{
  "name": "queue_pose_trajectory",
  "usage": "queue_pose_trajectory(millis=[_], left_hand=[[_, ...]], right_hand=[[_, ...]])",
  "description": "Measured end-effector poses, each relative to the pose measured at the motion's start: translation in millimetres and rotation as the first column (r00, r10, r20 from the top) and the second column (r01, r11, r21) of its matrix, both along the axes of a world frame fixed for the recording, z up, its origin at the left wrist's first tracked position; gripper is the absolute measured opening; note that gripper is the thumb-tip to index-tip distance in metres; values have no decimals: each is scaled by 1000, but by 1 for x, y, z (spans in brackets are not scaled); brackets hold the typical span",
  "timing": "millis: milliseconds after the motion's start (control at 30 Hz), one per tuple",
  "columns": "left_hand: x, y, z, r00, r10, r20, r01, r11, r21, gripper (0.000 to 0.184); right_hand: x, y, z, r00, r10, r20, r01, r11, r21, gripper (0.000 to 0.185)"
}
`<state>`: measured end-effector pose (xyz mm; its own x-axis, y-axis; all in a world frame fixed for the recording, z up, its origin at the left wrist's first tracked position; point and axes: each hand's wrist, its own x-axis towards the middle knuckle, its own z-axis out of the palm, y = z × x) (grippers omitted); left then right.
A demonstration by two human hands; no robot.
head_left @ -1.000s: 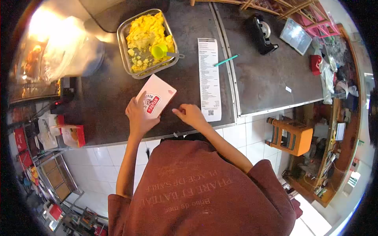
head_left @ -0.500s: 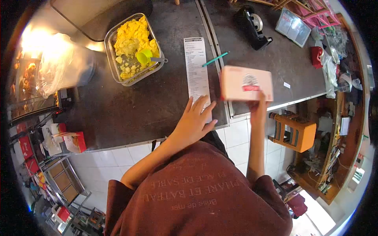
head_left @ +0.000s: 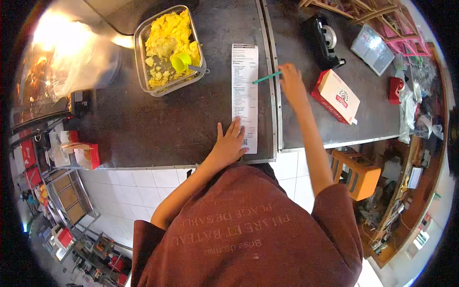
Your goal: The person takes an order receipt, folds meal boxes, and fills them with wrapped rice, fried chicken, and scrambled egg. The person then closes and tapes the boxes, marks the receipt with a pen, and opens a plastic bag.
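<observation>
My left hand (head_left: 229, 144) lies flat with fingers spread, its fingertips on the lower left edge of a long printed receipt (head_left: 245, 103). On the right, my right hand (head_left: 292, 83) has its fingers closed at the outer end of a thin green pencil (head_left: 267, 77). The pencil's other end rests over the receipt's right edge. Beyond that hand sits a cream and red printed carton (head_left: 340, 98) on the dark tabletop.
A wire-rimmed basket (head_left: 138, 62) of yellow food holds a lime-green scoop (head_left: 180, 62). A black tape dispenser (head_left: 322, 43) and a clear-lidded box (head_left: 373, 48) stand at the back right. A metal seam (head_left: 273, 95) divides the tabletop. An orange stool (head_left: 358, 174) is below.
My right hand has set the carton down on the right and moved left to the pencil. My left hand has shifted slightly left on the receipt. The view has turned a little.
</observation>
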<state>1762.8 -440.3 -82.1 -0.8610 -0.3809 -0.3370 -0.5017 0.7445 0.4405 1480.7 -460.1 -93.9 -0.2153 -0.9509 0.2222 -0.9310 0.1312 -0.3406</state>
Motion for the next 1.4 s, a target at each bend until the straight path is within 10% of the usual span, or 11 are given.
queue_pose_trajectory(millis=[133,333,433,567,767,1400], left_hand=[[-3,3,2,999,29,31,-30,999,14,65],[-4,5,-1,999,24,42,-25,999,22,68],[-3,4,1,999,40,12,-40,998,56,69],[-2,6,-6,999,20,37,-21,999,45,71],[-5,5,-5,998,23,65,-28,997,75,74],[-8,11,-8,998,31,51,-35,996,87,77]], right_hand=[[-21,-24,-25,976,206,71,-217,949,229,27],[-9,-17,15,954,78,288,-78,997,-9,15],[14,1,19,492,-70,868,80,996,35,11],[73,9,14,-31,-94,995,226,969,98,18],[135,-1,-6,710,-143,690,253,966,-60,29],[162,14,-15,772,-240,588,392,909,-143,29]])
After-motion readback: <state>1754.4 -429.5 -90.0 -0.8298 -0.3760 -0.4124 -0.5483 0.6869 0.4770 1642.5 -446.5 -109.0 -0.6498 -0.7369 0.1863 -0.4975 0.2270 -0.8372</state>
